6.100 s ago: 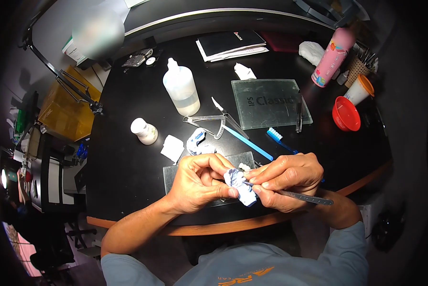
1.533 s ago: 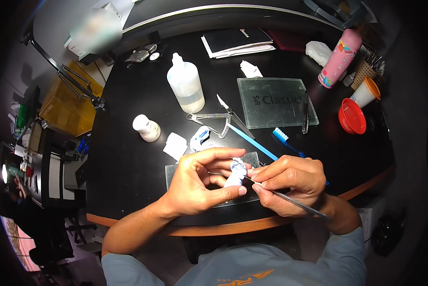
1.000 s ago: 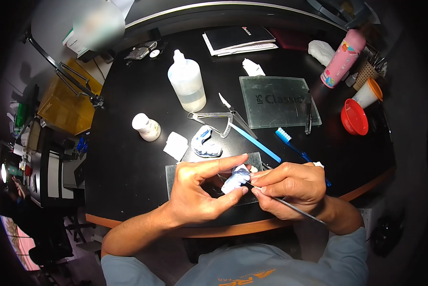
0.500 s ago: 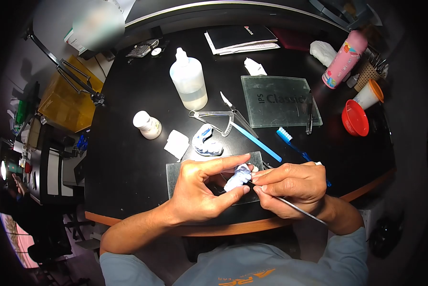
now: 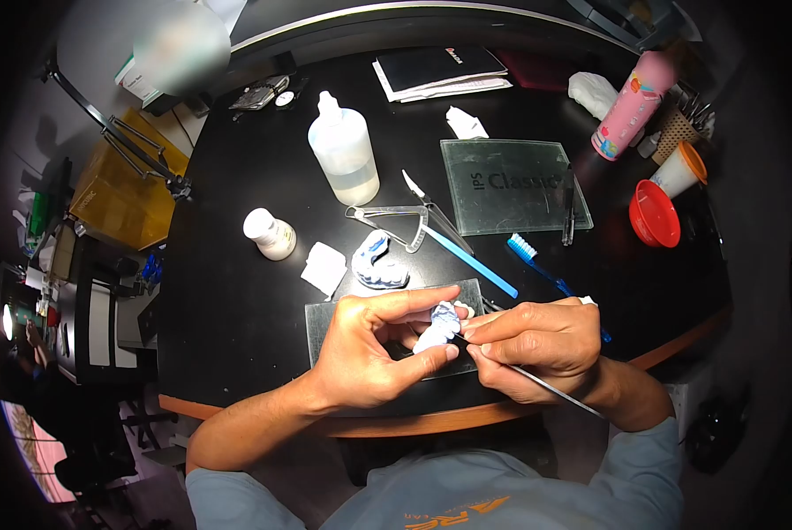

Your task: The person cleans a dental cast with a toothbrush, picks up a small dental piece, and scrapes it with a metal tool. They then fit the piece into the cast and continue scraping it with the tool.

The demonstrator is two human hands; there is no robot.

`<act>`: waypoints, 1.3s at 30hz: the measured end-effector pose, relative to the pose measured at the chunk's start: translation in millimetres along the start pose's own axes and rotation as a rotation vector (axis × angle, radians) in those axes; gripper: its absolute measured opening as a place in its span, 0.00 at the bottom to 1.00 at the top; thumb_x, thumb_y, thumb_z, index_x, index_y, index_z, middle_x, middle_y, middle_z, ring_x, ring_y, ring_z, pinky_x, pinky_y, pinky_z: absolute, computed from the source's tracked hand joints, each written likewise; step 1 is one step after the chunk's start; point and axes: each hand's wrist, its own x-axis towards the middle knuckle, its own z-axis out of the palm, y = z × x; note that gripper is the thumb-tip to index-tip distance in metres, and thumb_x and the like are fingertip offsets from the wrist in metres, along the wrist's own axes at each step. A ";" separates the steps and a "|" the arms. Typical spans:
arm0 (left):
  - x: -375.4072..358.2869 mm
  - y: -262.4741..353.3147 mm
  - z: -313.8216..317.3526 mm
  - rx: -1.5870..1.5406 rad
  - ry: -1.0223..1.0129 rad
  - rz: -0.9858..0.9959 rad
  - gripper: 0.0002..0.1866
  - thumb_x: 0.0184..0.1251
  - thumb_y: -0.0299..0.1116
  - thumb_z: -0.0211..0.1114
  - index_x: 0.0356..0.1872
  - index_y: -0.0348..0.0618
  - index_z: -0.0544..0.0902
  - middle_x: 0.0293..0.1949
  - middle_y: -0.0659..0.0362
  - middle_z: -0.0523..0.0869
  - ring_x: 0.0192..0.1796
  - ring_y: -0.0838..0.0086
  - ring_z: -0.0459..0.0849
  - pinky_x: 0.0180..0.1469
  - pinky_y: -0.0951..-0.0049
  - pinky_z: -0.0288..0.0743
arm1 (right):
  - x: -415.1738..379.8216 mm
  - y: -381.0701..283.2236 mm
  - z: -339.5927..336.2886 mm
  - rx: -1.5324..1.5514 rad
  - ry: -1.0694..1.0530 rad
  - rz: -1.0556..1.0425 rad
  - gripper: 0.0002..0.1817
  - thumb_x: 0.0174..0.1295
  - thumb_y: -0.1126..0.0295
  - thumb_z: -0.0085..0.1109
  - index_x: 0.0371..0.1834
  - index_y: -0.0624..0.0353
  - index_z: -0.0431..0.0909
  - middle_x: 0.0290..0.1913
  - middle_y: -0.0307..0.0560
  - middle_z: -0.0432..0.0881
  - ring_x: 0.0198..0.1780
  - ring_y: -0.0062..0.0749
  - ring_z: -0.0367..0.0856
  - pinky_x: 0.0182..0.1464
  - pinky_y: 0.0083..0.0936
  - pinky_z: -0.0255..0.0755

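My left hand (image 5: 369, 349) is closed around a small white and blue-grey dental model (image 5: 437, 330), its edge held between thumb and fingers. Pinched in my right hand (image 5: 537, 346) is a thin metal dental instrument (image 5: 550, 390), whose tip meets or nearly meets the model's right side; the exact contact is too small to tell. Beneath both hands lies a glass slab (image 5: 321, 329), partly covered. Just beyond them sits a horseshoe-shaped white and blue dental cast (image 5: 380, 265), beside a folded white tissue (image 5: 325, 268).
A caliper (image 5: 405, 231), a blue-handled knife (image 5: 471, 262) and a blue toothbrush (image 5: 537, 261) lie ahead. Behind stand a squeeze bottle (image 5: 343, 155), a small white bottle (image 5: 271, 234), a glass plate (image 5: 515, 199), a red bowl (image 5: 654, 215) and a pink bottle (image 5: 633, 110).
The view has shifted slightly, so the table things appear a little further left. Both hands keep nearly the same hold on the dental model and the instrument.
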 end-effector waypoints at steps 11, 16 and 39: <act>4.1 8.2 -1.0 -0.111 -0.001 -0.156 0.32 0.65 0.17 0.79 0.72 0.28 0.80 0.50 0.53 0.94 0.45 0.85 0.86 0.48 0.81 0.83 | -2.6 0.2 -2.2 -0.014 -0.005 0.030 0.07 0.52 0.86 0.76 0.30 0.65 0.87 0.36 0.54 0.93 0.40 0.42 0.97 0.46 0.30 0.94; 4.6 11.9 -5.2 -0.133 -0.034 -0.184 0.34 0.67 0.18 0.78 0.74 0.27 0.77 0.51 0.50 0.93 0.50 0.77 0.90 0.55 0.76 0.86 | -2.2 0.2 2.0 0.002 0.077 0.016 0.08 0.54 0.82 0.78 0.29 0.65 0.85 0.37 0.53 0.91 0.35 0.35 0.95 0.39 0.25 0.92; 5.1 3.3 -2.7 -0.235 -0.050 -0.159 0.35 0.69 0.16 0.75 0.76 0.25 0.72 0.61 0.39 0.89 0.60 0.65 0.91 0.65 0.67 0.86 | -0.3 -3.0 2.3 -0.066 0.108 0.003 0.08 0.55 0.83 0.77 0.35 0.65 0.87 0.39 0.53 0.92 0.38 0.37 0.96 0.39 0.25 0.92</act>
